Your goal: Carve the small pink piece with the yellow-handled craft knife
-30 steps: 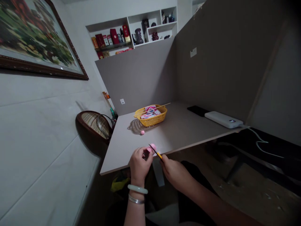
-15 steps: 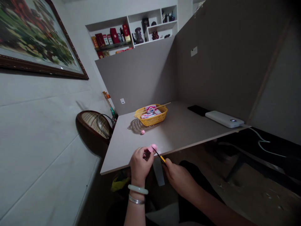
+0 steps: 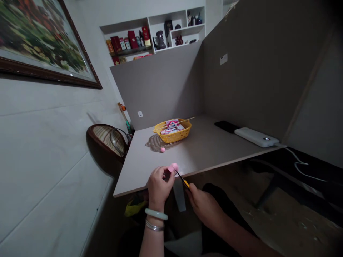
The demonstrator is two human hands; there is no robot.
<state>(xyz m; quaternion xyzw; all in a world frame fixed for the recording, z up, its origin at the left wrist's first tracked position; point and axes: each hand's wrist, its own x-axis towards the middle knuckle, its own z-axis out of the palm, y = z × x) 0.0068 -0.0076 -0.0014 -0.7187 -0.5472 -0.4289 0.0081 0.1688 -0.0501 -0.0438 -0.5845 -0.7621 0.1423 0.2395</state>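
My left hand (image 3: 158, 185) is closed around a small pink piece (image 3: 173, 167) held up at the near edge of the grey table (image 3: 203, 150). My right hand (image 3: 203, 204) pinches a thin tool with a yellow grip and dark tip (image 3: 182, 180), whose tip touches the pink piece. A small pink ball (image 3: 162, 150) lies on the table further back. Behind it stands a yellow basket (image 3: 173, 131) with small packets inside and a thin stick across its rim.
A white power bank (image 3: 255, 137) with a cable and a dark phone (image 3: 224, 125) lie at the table's right side. Grey partition panels close the back and right. A round brown-framed object (image 3: 105, 142) leans by the left wall. Shelves hang above.
My right hand has slid slightly down and right, drawing the tool back a little from the pink piece. The left hand has stayed nearly still.
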